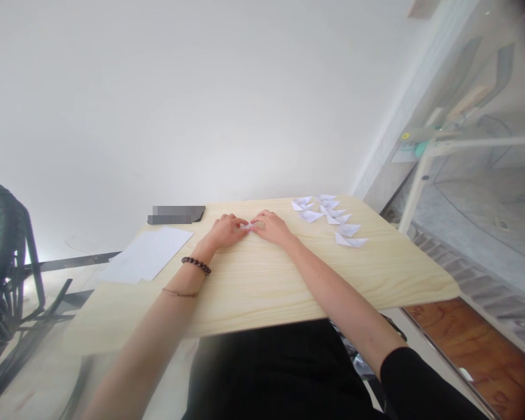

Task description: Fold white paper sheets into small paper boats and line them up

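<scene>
A small piece of folded white paper (247, 226) lies between my hands near the middle of the table, mostly covered by my fingers. My left hand (228, 231), with a dark bead bracelet on its wrist, pinches the paper's left side. From the other side, my right hand (271, 226) grips it with thumb and fingers. The fingertips of both hands almost meet. Several folded white paper boats (332, 211) stand to the right of my right hand. Left of my left hand lie flat white paper sheets (151, 252).
The light wooden table (254, 291) stands against a white wall. A dark, partly blurred-out object (199, 214) lies at its back left. A black woven chair (0, 251) is on the left. On the right, a white metal frame (415, 189) stands behind glass.
</scene>
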`<action>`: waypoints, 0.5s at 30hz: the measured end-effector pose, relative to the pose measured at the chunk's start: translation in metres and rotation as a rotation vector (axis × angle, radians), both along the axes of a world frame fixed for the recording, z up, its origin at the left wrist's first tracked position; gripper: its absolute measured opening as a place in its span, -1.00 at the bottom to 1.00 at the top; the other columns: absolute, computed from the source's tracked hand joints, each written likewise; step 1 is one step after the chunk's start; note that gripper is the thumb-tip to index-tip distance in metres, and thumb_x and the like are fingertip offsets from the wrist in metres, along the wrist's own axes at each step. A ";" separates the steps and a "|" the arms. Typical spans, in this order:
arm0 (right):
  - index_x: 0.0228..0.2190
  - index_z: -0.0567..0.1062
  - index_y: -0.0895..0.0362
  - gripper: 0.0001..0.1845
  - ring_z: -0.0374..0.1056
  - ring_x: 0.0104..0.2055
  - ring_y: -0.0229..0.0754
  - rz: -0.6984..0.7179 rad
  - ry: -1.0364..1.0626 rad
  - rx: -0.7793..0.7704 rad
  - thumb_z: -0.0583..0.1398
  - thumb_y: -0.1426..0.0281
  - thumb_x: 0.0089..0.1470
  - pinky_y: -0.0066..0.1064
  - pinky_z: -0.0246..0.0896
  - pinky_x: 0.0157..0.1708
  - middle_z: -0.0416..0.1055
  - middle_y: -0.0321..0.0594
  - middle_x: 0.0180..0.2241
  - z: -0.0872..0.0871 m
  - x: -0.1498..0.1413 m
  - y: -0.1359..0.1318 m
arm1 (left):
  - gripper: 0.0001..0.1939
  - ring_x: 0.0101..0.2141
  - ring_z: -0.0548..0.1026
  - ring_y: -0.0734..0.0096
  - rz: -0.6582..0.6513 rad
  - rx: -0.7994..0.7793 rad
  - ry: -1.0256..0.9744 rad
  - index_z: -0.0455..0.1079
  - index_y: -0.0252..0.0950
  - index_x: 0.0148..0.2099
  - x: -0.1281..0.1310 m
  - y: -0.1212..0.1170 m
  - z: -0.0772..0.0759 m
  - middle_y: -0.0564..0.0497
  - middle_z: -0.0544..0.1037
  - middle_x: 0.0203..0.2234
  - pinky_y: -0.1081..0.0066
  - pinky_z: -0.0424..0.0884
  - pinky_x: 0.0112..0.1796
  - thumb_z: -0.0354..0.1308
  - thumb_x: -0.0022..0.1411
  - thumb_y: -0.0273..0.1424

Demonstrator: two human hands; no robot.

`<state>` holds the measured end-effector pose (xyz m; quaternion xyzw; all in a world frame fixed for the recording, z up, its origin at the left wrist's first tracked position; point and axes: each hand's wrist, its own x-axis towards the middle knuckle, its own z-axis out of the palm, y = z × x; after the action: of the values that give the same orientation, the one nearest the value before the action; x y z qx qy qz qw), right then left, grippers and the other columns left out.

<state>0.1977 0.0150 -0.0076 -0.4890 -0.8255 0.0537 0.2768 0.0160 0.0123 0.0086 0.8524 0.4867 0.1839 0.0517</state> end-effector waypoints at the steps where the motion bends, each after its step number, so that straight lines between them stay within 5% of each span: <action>1: -0.29 0.46 0.01 -0.71 0.21 -0.16 -0.24 0.009 0.019 -0.004 0.09 0.18 -0.05 -0.42 0.08 -0.14 0.29 -0.23 -0.24 -0.001 0.000 0.001 | -0.56 -0.22 0.32 0.25 0.000 -0.004 -0.007 0.36 -0.13 -0.13 0.000 0.001 0.000 -0.01 0.41 -0.37 0.30 0.18 -0.18 -0.10 0.05 -0.03; 15: -0.34 0.48 0.01 -0.74 0.24 -0.18 -0.23 0.069 0.059 -0.025 0.15 0.19 -0.12 -0.38 0.09 -0.12 0.30 -0.22 -0.23 -0.002 0.003 0.005 | -0.56 -0.19 0.31 0.21 0.021 -0.060 -0.034 0.38 -0.11 -0.15 -0.003 0.001 0.002 0.01 0.44 -0.36 0.27 0.17 -0.15 -0.04 -0.02 -0.03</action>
<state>0.2005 0.0201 -0.0099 -0.4617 -0.8327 0.0882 0.2927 0.0132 0.0137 0.0101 0.8421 0.5000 0.1843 0.0834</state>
